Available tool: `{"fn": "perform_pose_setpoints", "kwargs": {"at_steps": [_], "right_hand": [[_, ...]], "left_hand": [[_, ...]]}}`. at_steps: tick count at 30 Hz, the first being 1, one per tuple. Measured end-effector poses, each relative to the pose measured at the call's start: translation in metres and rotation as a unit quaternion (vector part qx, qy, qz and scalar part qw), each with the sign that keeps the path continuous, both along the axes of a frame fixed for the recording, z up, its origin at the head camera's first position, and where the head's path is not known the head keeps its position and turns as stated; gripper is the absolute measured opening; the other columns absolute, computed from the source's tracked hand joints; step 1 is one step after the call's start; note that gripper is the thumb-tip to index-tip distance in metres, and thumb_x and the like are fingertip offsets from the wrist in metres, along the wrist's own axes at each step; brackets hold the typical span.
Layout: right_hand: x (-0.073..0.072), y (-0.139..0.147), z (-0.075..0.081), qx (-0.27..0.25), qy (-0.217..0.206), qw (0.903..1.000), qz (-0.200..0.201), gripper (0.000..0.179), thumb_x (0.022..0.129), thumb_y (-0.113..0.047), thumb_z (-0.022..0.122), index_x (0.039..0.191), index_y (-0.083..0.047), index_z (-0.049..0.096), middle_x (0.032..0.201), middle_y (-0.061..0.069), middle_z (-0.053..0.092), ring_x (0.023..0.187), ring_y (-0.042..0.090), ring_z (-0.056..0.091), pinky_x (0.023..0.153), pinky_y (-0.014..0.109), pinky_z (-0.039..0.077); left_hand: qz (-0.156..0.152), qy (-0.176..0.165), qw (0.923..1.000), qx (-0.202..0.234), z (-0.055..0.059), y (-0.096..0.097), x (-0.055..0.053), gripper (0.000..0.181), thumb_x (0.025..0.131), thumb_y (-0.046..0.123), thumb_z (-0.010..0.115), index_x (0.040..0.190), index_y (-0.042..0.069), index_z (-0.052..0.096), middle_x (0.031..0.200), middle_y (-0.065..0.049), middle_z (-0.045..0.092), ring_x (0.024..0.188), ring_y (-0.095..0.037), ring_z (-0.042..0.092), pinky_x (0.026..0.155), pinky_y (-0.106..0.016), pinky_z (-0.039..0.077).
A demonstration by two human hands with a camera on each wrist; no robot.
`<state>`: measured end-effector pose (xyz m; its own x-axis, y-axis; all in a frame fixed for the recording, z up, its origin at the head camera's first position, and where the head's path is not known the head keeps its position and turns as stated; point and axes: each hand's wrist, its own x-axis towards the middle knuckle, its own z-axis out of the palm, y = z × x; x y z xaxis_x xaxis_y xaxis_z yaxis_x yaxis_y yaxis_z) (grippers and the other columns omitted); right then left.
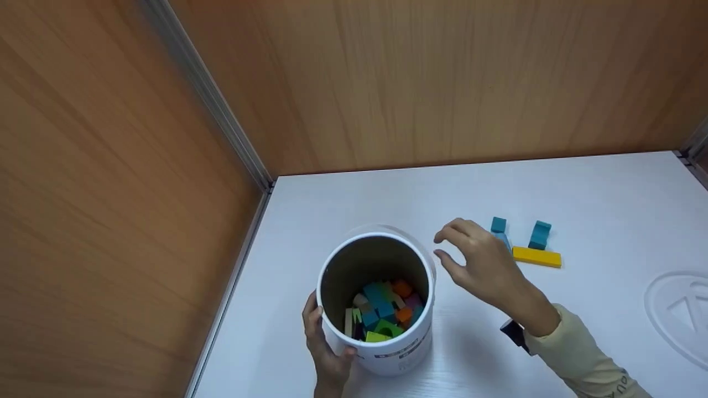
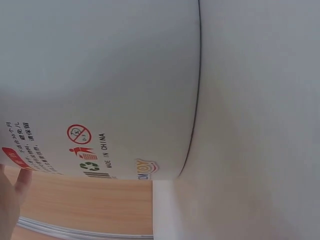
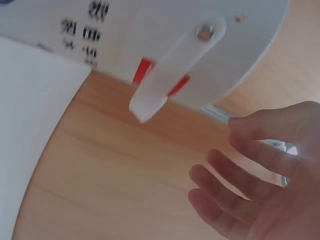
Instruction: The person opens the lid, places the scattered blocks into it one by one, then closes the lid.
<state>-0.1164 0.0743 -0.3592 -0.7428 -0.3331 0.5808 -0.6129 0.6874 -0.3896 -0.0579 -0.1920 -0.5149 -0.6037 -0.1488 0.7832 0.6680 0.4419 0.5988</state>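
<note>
A white bucket stands on the table, with several coloured blocks lying in its bottom. My left hand grips the bucket's left side near the rim, thumb at the front; its fingers show only at the edge of the left wrist view. Just right of the rim, my right hand is held in the air with fingers loosely bent and nothing in them. In the right wrist view, that hand is apart from the bucket's wall and its white handle strap.
Beyond my right hand lie a yellow bar block, a teal block, a small teal cube and a partly hidden blue block. A translucent round lid rests at the right. Wooden panels border the table.
</note>
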Motion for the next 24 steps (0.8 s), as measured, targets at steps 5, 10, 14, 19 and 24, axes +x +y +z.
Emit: {"fn": "perform_pose_setpoints", "kwargs": {"at_steps": [5,10,14,19,24], "right_hand": [[-0.007,0.013,-0.001,0.008,-0.028,0.9992,-0.028,0.025,0.074,-0.009,0.08,0.096,-0.007,0.067,0.096,0.009,0.064,0.086,0.025,0.063,0.069,0.041,0.058],[-0.014,0.019,-0.006,0.005,-0.05,0.9981,-0.036,0.026,0.074,-0.008,0.08,0.098,-0.006,0.067,0.098,0.011,0.064,0.087,0.028,0.064,0.068,0.044,0.057],[-0.022,0.023,-0.014,0.005,-0.078,0.9961,-0.042,0.027,0.076,-0.007,0.078,0.1,-0.006,0.067,0.101,0.012,0.063,0.088,0.03,0.064,0.069,0.045,0.057],[-0.031,0.029,-0.024,0.006,-0.113,0.9918,-0.06,0.028,0.078,-0.008,0.077,0.103,-0.007,0.066,0.105,0.014,0.062,0.09,0.033,0.063,0.071,0.046,0.057],[-0.038,0.033,-0.034,0.006,-0.13,0.9889,-0.071,0.03,0.078,-0.009,0.076,0.107,-0.007,0.065,0.108,0.016,0.06,0.09,0.034,0.062,0.071,0.047,0.056]], "left_hand": [[0.006,-0.002,1.0,0.0,-0.001,0.0,0.0,0.077,0.088,0.059,0.051,0.132,0.001,0.027,0.144,-0.022,0.029,0.131,-0.029,0.034,0.111,-0.033,0.026],[0.002,0.005,1.0,0.005,-0.002,0.001,-0.001,0.077,0.089,0.059,0.051,0.132,0.0,0.027,0.143,-0.023,0.03,0.13,-0.03,0.035,0.11,-0.033,0.027],[-0.003,0.014,0.9999,0.008,-0.002,0.001,-0.002,0.077,0.089,0.059,0.051,0.132,0.0,0.027,0.143,-0.025,0.029,0.129,-0.033,0.035,0.11,-0.035,0.028],[-0.004,0.016,0.9998,0.005,-0.002,0.001,-0.003,0.077,0.089,0.058,0.051,0.132,-0.001,0.027,0.142,-0.026,0.03,0.128,-0.037,0.035,0.11,-0.036,0.027],[-0.004,0.012,0.9999,0.002,-0.002,0.001,-0.002,0.078,0.089,0.059,0.051,0.132,-0.001,0.026,0.143,-0.025,0.029,0.129,-0.035,0.035,0.11,-0.035,0.027]]}}
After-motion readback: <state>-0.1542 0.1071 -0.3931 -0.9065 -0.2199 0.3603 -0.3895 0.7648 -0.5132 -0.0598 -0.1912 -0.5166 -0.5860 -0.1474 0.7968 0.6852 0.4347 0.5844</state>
